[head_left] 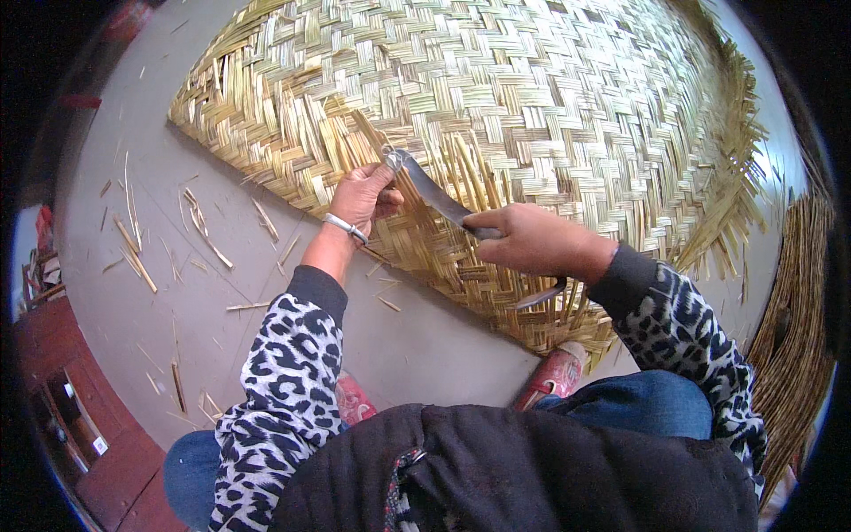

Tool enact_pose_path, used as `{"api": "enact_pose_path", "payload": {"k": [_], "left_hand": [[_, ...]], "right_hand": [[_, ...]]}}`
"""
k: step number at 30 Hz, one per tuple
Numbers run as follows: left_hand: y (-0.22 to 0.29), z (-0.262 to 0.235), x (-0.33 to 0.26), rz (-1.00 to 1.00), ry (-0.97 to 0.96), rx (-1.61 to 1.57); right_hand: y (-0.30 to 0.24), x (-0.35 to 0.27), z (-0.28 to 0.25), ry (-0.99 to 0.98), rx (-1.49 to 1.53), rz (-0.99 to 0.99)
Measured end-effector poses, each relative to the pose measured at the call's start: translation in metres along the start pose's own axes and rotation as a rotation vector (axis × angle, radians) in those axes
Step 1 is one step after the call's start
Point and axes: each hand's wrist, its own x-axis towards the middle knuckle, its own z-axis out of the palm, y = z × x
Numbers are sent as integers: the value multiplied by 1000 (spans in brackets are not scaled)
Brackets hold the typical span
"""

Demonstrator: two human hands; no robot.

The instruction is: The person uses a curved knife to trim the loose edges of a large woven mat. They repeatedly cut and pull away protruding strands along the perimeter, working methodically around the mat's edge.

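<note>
A large woven mat of pale yellow-green reed strips (550,106) spreads in front of me, with loose strip ends sticking up along its near edge. My left hand (365,193), with a white band at the wrist, is closed at that edge, its thumb and fingers pinching reed strips. A shiny ring-like piece (392,158) shows at its thumb tip. In my right hand (536,239) is a dark, curved metal blade (434,193). The blade's far end reaches the left thumb, over the mat; a curved dark end (542,294) shows below the right hand.
Loose reed scraps (133,257) litter the grey floor (292,355) at left. A red-brown wooden cabinet (89,417) stands at the lower left. A bundle of long brown stalks (789,310) lies at the right. My red shoes (558,372) are close to the mat's near edge.
</note>
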Motion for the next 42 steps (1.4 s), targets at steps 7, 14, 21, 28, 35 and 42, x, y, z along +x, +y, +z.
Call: {"api": "enact_pose_path", "payload": {"k": [7, 14, 21, 28, 35, 42], "left_hand": [[3, 1, -4, -71, 60, 9], [7, 7, -5, -70, 85, -38], [12, 17, -13, -233, 96, -51], [8, 23, -11, -450, 126, -101], [7, 30, 28, -306, 324, 239], [20, 31, 18, -197, 146, 710]], "right_hand": [[0, -4, 0, 3, -32, 23], [3, 14, 21, 89, -195, 23], [8, 34, 48, 228, -285, 20], [7, 56, 45, 192, -352, 31], [10, 54, 43, 191, -348, 10], [18, 52, 42, 199, -374, -27]]}}
